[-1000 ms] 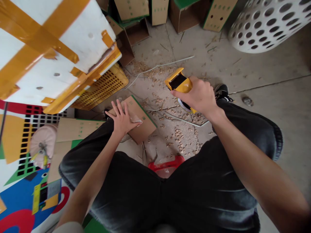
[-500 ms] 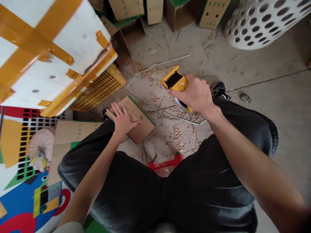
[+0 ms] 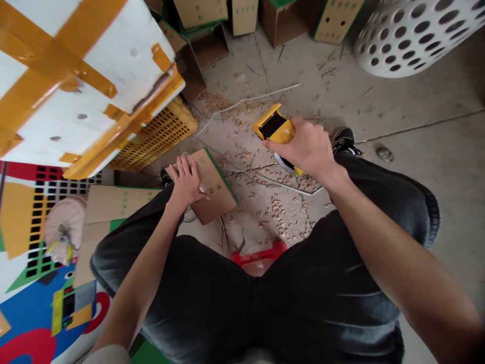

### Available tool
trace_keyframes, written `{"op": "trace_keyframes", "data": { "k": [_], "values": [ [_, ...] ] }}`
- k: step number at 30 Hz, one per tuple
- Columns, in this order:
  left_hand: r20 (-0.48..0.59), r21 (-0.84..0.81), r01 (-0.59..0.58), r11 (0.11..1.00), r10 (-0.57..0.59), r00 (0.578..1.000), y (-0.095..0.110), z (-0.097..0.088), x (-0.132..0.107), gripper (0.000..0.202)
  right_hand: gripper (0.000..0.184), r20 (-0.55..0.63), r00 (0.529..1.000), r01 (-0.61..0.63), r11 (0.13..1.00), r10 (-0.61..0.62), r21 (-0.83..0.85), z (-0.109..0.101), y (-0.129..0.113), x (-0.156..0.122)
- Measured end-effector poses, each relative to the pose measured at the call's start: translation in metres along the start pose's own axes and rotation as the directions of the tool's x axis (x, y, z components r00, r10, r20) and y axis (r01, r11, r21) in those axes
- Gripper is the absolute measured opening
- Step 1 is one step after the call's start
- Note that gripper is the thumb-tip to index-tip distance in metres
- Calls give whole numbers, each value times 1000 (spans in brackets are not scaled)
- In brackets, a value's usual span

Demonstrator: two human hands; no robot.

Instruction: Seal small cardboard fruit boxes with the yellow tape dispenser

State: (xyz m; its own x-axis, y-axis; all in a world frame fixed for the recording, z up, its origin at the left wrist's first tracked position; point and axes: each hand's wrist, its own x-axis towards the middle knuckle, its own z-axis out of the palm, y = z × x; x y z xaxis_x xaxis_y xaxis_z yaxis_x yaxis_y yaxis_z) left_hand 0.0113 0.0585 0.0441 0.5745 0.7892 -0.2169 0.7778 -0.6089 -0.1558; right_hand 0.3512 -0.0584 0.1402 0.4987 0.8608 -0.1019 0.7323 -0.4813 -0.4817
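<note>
A bare concrete floor (image 3: 288,71) is strewn with wood shavings (image 3: 278,215) and a length of white wire (image 3: 250,101). Open cardboard boxes (image 3: 280,20) are lined up along the far side, and a white perforated basket (image 3: 409,35) lies at the upper right. A yellow plastic crate (image 3: 159,141) and a white panel bound with yellow strapping (image 3: 87,65) are seen at the upper left, above a brightly printed board (image 3: 41,303).

A small green-edged cardboard carton (image 3: 214,194) is laid on the floor between the knees, tilted slightly and resting against the left leg. It is pressed down by the left hand (image 3: 184,182), which is held open with its fingers spread across the near end — nothing is gripped. A yellow tape dispenser (image 3: 275,126) is clasped firmly in the closed right hand (image 3: 299,146), its tape roll (image 3: 282,164) showing below the fist, and is held clear of the carton, just beside it.

The step in hand is judged to be sealing the carton with tape. The next move would call for the dispenser to be brought across to the carton's seam, with the carton kept steady.
</note>
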Motion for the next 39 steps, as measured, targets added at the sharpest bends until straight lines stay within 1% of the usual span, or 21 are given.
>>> {"op": "trace_keyframes", "data": {
  "k": [6,11,16,18,20,24,28,31,33,35,37,39],
  "values": [
    [-53,-38,22,999,-24,998,0,2,-5,138,55,19,1000,-4,1000,3,7,-1,-1,0],
    [-94,-81,78,994,-85,992,1,-2,-8,120,56,6,1000,4,1000,-4,2,0,1,0],
    [-128,-136,90,987,-108,986,-1,-8,-8,100,54,19,1000,-3,1000,3,4,0,-1,0],
    [-135,-155,100,983,-121,983,-2,-9,-7,97,54,30,1000,-3,1000,3,-5,0,-2,0],
    [-122,-172,85,981,-107,987,-4,-9,-7,99,54,36,999,-2,1000,3,-21,-1,-3,0],
    [-78,-192,21,981,-36,996,-14,-11,-7,108,55,36,999,4,999,-2,-55,-2,-5,-1],
    [-54,-202,3,979,-15,998,-25,-11,-5,119,55,24,1000,5,997,-3,-74,-2,-6,-1],
    [-54,-249,-14,968,1,999,-34,-8,-2,120,54,15,1000,14,998,-13,-66,-1,-5,0],
    [-71,-296,-60,953,41,997,-40,-4,0,118,52,13,1000,15,998,-14,-65,0,-4,0],
    [-116,-345,-115,932,79,990,-46,2,3,117,52,16,1000,20,997,-19,-70,1,-3,1],
    [-160,-381,-146,913,91,983,-50,7,5,118,53,27,999,25,997,-23,-75,1,-3,2],
    [-182,-400,-153,904,86,980,-52,12,6,120,55,33,999,24,996,-21,-82,1,-3,2]
  ]
}}
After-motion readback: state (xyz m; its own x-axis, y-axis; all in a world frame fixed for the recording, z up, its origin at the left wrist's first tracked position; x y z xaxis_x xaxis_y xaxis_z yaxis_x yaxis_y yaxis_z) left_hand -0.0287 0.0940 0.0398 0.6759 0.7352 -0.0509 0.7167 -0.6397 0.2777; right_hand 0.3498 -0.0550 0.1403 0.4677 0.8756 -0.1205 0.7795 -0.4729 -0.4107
